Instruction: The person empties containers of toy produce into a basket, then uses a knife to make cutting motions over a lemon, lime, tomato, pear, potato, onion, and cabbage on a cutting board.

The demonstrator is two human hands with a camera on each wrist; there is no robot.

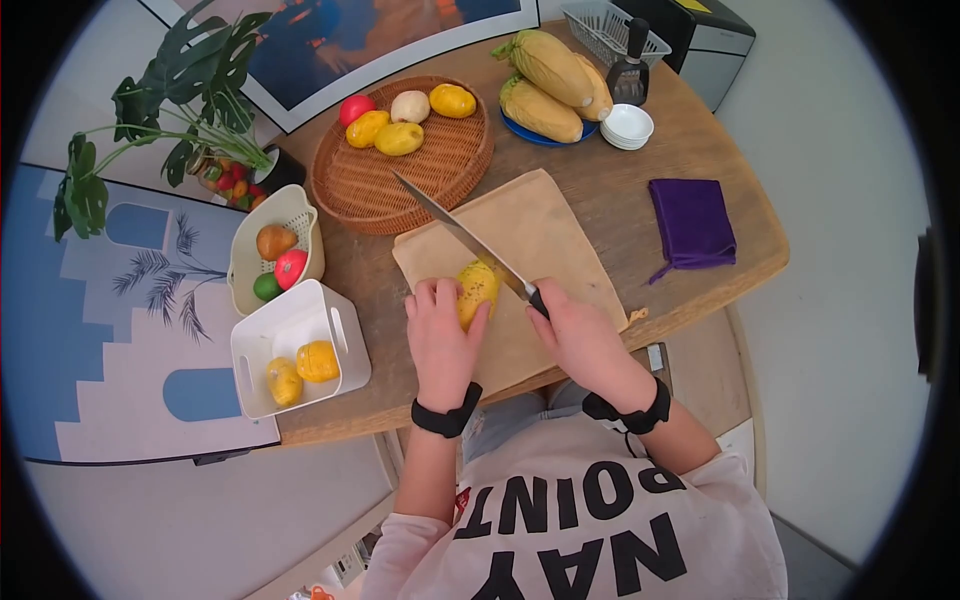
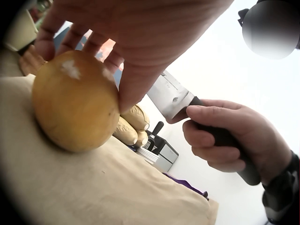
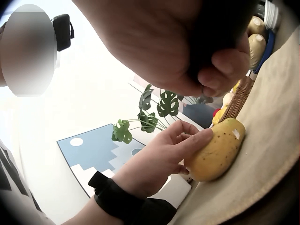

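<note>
My left hand (image 1: 440, 335) holds a speckled yellow mango (image 1: 477, 293) down on the beige cutting board (image 1: 570, 230), thumb on one side and fingers on the other. A pale patch marks the mango's skin (image 2: 79, 108) in the left wrist view. My right hand (image 1: 588, 345) grips a kitchen knife (image 1: 462, 232) by its black handle, curled fingers wrapped round it. The blade slants up and to the left in the head view, just right of the mango and raised over the board. In the right wrist view the hand hides the blade.
Left of the board stand a white bin (image 1: 350, 345) with two yellow fruits and a cream basket (image 1: 240, 270) with several fruits. Behind are a wicker tray (image 1: 440, 165) of fruit and a blue plate (image 1: 515, 128) of corn. A purple cloth (image 1: 693, 222) lies at right.
</note>
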